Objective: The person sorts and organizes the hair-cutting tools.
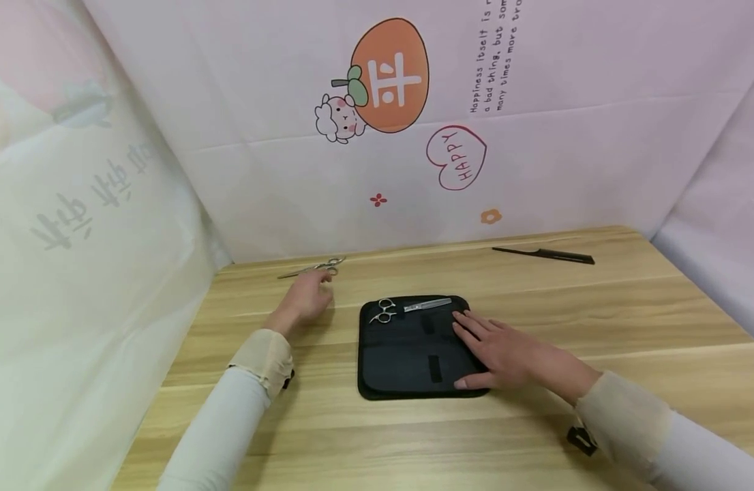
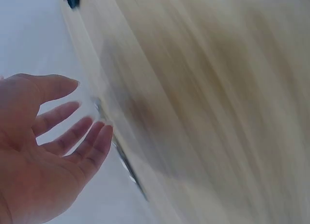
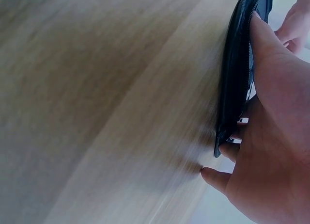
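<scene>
A black zip case point(image 1: 395, 361) lies flat on the table, with thinning scissors point(image 1: 427, 305) on its upper part and their finger rings toward the left. My right hand point(image 1: 506, 351) rests on the case's right edge, fingers spread and thumb near the lower corner. From the right wrist, the case's zipped side point(image 3: 237, 69) shows under that thumb. At the table's back left lies a second pair of scissors point(image 1: 309, 269). My left hand point(image 1: 306, 296) is just in front of their rings. In the left wrist view its fingers point(image 2: 99, 149) are loosely bent, with nothing gripped; whether they touch the scissors I cannot tell.
A black tail comb point(image 1: 558, 256) lies at the back right of the wooden table point(image 1: 414, 443). Behind the table hangs a printed white cloth point(image 1: 279, 184), and more cloth borders the left and right sides.
</scene>
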A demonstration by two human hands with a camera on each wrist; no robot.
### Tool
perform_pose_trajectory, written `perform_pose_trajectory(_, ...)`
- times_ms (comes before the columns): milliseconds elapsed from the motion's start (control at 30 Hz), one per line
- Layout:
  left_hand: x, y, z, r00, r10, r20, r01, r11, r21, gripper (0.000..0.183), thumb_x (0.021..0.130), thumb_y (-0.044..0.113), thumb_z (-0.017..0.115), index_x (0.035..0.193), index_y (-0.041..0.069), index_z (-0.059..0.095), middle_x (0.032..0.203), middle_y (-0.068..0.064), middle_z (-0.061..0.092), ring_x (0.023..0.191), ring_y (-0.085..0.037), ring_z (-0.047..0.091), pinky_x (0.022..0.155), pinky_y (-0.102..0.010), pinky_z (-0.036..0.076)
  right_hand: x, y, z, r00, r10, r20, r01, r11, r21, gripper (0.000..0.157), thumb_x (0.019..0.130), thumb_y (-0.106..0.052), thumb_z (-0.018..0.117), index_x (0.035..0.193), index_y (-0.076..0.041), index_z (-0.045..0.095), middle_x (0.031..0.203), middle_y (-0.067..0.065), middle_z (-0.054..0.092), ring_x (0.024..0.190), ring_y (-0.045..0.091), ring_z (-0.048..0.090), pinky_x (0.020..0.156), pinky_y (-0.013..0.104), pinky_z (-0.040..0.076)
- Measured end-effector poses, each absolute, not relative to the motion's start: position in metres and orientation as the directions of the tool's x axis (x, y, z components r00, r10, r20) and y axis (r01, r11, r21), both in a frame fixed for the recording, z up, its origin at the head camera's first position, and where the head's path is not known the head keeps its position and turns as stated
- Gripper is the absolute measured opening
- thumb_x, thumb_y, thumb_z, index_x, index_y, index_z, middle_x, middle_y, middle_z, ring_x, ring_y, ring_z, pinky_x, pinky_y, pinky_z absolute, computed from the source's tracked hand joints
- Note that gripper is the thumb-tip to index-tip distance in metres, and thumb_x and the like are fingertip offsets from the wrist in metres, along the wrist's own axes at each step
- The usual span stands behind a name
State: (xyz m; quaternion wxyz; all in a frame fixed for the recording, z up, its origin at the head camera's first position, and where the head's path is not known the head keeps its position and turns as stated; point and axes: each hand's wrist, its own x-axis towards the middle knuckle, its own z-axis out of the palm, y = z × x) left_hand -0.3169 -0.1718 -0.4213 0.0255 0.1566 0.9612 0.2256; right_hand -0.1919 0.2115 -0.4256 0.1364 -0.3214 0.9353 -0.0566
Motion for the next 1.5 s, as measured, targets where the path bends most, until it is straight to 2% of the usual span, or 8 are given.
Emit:
perform_pose_trajectory(233, -0.328, -0.201, -0.425, -0.976, 0.218, -0.009, 0.19, 0.87, 0.454, 0.064, 0.096, 0.009, 0.057, 0.153, -0.009, 0.034, 0.153, -0.034, 0.031, 0.141, -0.05, 0.037, 0.117, -0.057, 0.032, -0.192, 0.211, -0.424, -0.75, -0.628, -0.209, -0.594, 0.778, -0.205, 0.103, 0.094, -0.074, 0.05, 0.159, 0.003, 0.029, 0.167, 0.025, 0.016, 0.152, 0.046, 0.019, 0.115, 0.065, 0.028)
perform_pose_trajectory(433, -0.33, -0.213, -0.425, -0.981, 0.185, -0.053, 0.146, 0.898, 0.416, 0.071, 0.095, 0.013, 0.056, 0.155, -0.01, 0.027, 0.154, -0.037, 0.029, 0.141, -0.052, 0.035, 0.118, -0.057, 0.03, -0.192, 0.213, -0.426, -0.755, -0.619, -0.217, -0.586, 0.785, -0.201, 0.102, 0.094, -0.074, 0.05, 0.159, 0.002, 0.028, 0.168, 0.024, 0.014, 0.153, 0.045, 0.017, 0.116, 0.064, 0.027)
perform_pose_trajectory(667, -0.329, -0.219, -0.426, -0.981, 0.154, -0.12, 0.093, 0.909, 0.406, 0.071, 0.099, 0.018, 0.052, 0.158, -0.008, 0.022, 0.159, -0.036, 0.022, 0.145, -0.053, 0.025, 0.119, -0.06, 0.025, -0.192, 0.211, -0.427, -0.756, -0.616, -0.223, -0.584, 0.788, -0.195, 0.104, 0.093, -0.076, 0.049, 0.159, 0.002, 0.028, 0.168, 0.023, 0.014, 0.153, 0.044, 0.017, 0.116, 0.065, 0.027)
perform_pose_trajectory(833, -0.328, -0.22, -0.426, -0.982, 0.164, -0.096, 0.113, 0.908, 0.403, 0.064, 0.098, 0.015, 0.053, 0.153, -0.01, 0.032, 0.152, -0.035, 0.032, 0.14, -0.052, 0.035, 0.116, -0.058, 0.032, -0.191, 0.211, -0.426, -0.762, -0.608, -0.223, -0.578, 0.794, -0.188, 0.103, 0.094, -0.075, 0.049, 0.159, 0.001, 0.028, 0.168, 0.022, 0.014, 0.154, 0.043, 0.017, 0.116, 0.064, 0.027)
perform_pose_trajectory(1000, -0.327, -0.221, -0.429, -0.979, 0.194, -0.068, 0.155, 0.913, 0.376, 0.045, 0.101, 0.01, 0.051, 0.139, -0.014, 0.048, 0.14, -0.033, 0.042, 0.129, -0.046, 0.048, 0.11, -0.055, 0.04, -0.19, 0.211, -0.425, -0.765, -0.606, -0.219, -0.577, 0.795, -0.187, 0.103, 0.094, -0.075, 0.05, 0.159, 0.002, 0.028, 0.168, 0.022, 0.015, 0.154, 0.044, 0.018, 0.116, 0.064, 0.027)
perform_pose_trajectory(1300, -0.324, -0.218, -0.431, -0.975, 0.216, -0.049, 0.186, 0.919, 0.348, 0.031, 0.101, 0.002, 0.051, 0.127, -0.013, 0.055, 0.123, -0.028, 0.051, 0.111, -0.038, 0.055, 0.1, -0.051, 0.047, -0.19, 0.21, -0.426, -0.769, -0.6, -0.22, -0.572, 0.8, -0.181, 0.104, 0.093, -0.076, 0.048, 0.159, 0.002, 0.028, 0.168, 0.022, 0.014, 0.154, 0.043, 0.018, 0.116, 0.064, 0.026)
perform_pose_trajectory(1500, -0.32, -0.214, -0.428, -0.972, 0.23, -0.051, 0.202, 0.924, 0.325, 0.027, 0.1, 0.0, 0.053, 0.123, -0.013, 0.059, 0.121, -0.027, 0.055, 0.114, -0.04, 0.056, 0.101, -0.051, 0.048, -0.19, 0.21, -0.426, -0.771, -0.598, -0.219, -0.571, 0.801, -0.181, 0.104, 0.093, -0.076, 0.048, 0.159, 0.002, 0.028, 0.168, 0.022, 0.014, 0.154, 0.043, 0.017, 0.117, 0.064, 0.026)
